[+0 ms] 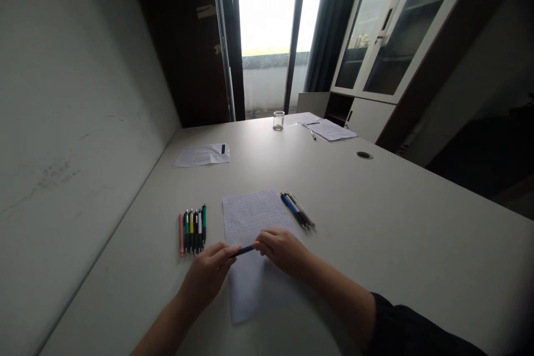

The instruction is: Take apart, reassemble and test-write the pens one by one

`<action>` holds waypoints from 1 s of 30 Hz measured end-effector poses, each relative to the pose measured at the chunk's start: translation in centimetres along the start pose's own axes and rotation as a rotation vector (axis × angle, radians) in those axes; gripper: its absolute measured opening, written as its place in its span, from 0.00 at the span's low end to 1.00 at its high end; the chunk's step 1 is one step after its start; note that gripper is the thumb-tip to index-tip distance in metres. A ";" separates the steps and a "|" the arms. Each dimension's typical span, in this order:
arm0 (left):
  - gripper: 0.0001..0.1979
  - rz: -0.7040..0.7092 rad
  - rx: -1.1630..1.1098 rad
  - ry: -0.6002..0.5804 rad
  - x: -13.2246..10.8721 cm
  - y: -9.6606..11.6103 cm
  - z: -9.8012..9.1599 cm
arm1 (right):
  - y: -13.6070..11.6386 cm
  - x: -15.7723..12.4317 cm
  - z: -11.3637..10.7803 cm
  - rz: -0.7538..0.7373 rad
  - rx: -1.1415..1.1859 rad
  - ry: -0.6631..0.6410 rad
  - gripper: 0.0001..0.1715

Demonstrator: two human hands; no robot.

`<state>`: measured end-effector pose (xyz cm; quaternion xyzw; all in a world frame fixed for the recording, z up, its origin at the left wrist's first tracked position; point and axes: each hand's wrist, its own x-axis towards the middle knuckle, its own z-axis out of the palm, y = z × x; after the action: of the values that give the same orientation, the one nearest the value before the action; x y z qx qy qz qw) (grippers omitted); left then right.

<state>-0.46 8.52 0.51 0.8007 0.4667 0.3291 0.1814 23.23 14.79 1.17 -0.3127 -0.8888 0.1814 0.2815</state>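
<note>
Between my two hands is a dark pen (244, 251), held above a sheet of lined, written paper (250, 214). The fingers of my left hand (208, 272) pinch its left end. At its right end, my right hand (280, 250) grips it with closed fingers. Left of the paper, several pens (194, 231) with pink, green, yellow, black and white parts lie side by side. Several blue, black and grey pens (298, 211) lie together off the paper's upper right edge.
Farther back on the white table (396, 222) are a paper with a black strip (202, 156) at left, a clear glass (278, 120), more papers (329, 129) with a pen (312, 134), and a round hole (364, 155). A wall (75, 150) borders the left side.
</note>
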 end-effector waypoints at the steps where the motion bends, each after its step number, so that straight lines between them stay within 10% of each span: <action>1: 0.15 -0.001 0.001 0.001 0.0 0.0 0.0 | 0.0 0.0 -0.1 0.000 0.009 -0.001 0.13; 30: 0.13 0.036 0.119 0.018 0.1 -0.1 -0.1 | -0.4 0.0 -0.5 -0.021 -0.100 -0.069 0.07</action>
<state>-0.55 8.64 0.58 0.8152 0.4728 0.3111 0.1233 23.35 14.57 1.77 -0.3106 -0.9092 0.1442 0.2367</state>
